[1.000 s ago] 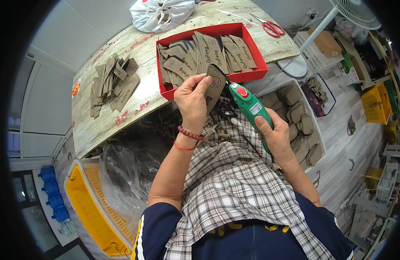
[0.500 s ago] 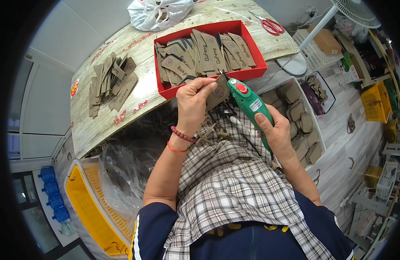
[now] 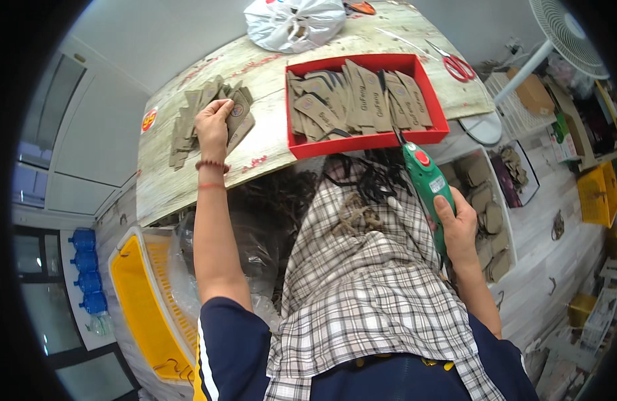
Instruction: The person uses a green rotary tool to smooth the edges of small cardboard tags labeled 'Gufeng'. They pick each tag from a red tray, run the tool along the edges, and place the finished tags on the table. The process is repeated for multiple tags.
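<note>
My left hand (image 3: pixel 212 127) is closed in a pinch over a loose pile of tan printed fabric pieces (image 3: pixel 241 129) at the table's left. Whether a piece is between its fingertips is hard to make out. My right hand (image 3: pixel 458 227) is wrapped round a green handheld electric cutter (image 3: pixel 426 179) with a red button. The cutter's dark tip points up by the front right of a red box (image 3: pixel 382 142). Inside that box, more tan printed pieces (image 3: pixel 358 97) stand packed in rows, some with dark edges.
A white plastic bag (image 3: pixel 295 25) and red-handled scissors (image 3: pixel 458 67) lie on the wooden table (image 3: pixel 272 144). Dark scraps (image 3: pixel 375 179) hang at my lap. A bin of tan pieces (image 3: pixel 482 197) sits to the right, a yellow basket (image 3: pixel 145 294) lower left, a white fan (image 3: pixel 568 33) far right.
My left hand has moved from beside the cutter tip to the pile at the left. The cutter has shifted slightly right and down in my right hand. The view has turned a little left.
</note>
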### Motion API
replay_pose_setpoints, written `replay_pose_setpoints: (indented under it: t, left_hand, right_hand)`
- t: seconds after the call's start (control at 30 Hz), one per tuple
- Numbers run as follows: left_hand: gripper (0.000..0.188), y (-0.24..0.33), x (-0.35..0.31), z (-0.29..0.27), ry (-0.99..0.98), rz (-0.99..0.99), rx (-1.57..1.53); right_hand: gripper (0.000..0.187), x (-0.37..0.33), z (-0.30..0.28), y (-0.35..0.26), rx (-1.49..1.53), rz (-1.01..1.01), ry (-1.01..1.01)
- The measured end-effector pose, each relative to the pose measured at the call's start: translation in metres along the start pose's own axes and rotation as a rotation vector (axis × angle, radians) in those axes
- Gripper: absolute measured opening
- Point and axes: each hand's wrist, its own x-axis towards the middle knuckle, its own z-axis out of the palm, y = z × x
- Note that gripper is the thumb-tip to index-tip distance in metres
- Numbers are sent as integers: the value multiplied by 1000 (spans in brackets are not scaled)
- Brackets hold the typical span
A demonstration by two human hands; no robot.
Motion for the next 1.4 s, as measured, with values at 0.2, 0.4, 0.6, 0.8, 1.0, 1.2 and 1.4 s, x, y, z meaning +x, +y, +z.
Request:
replay_pose_setpoints:
  t: [0.2, 0.4, 0.6, 0.8, 1.0, 1.2, 1.4]
  left_hand:
    - [36, -10, 18, 19, 148, 225, 945]
    - [57, -7, -41, 129, -59, 592, 1227]
    - [30, -5, -40, 129, -37, 544, 1008]
    - [14, 42, -91, 137, -54, 152, -246]
    - [5, 77, -131, 151, -102, -101, -906]
    - [2, 78, -153, 176, -91, -242, -897]
    - [5, 70, -161, 190, -137, -300, -849]
  right_hand:
    - [44, -4, -1, 10, -61, -14, 0]
    - [46, 0, 1, 10, -71, -5, -23]
    - [45, -5, 3, 11, -33, -10, -12]
    - [44, 2, 9, 3, -67, -80, 7]
    - [45, 3, 17, -14, -99, -143, 12]
    - [44, -3, 13, -10, -81, -105, 1]
    - [44, -5, 9, -2, -76, -88, 19]
